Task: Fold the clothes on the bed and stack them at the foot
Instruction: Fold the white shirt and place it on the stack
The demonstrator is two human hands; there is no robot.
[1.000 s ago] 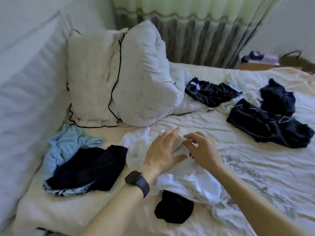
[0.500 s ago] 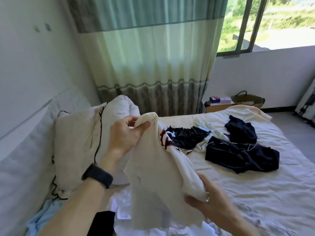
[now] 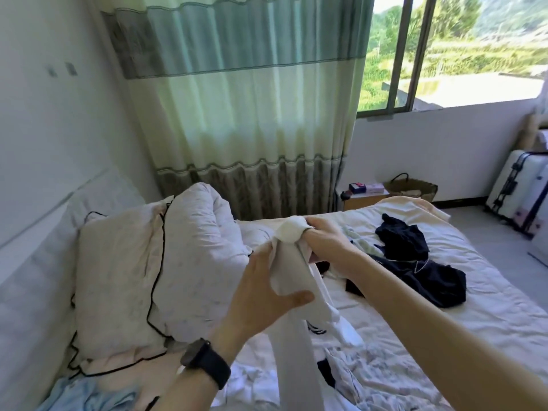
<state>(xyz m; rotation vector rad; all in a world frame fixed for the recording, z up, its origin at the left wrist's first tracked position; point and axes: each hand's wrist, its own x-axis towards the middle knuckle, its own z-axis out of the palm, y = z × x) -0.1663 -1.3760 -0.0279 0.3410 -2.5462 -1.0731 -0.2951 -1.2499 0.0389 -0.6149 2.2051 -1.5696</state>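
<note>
Aloft, white garment [image 3: 292,345] pinched by left hand [image 3: 258,292] fingers [image 3: 296,299]; right hand [image 3: 329,247] fingers clamp top.

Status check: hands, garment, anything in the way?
Left hand, right hand both grip white garment, held above bed. Dark clothes unfolded beyond. Nothing in the way.

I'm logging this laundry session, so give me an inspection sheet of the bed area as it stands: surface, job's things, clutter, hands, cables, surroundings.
Surface: bed, rumpled white sheet.
Job's things: white garment held up, unfolded; dark clothes heaped to the right; light blue garment at lower left; no folded stack seen.
Clutter: pillow and bunched duvet at the head.
Hands: left hand and right hand both grip the white garment.
Cables: nothing seen.
Surroundings: curtain, window, basket, suitcase.
</note>
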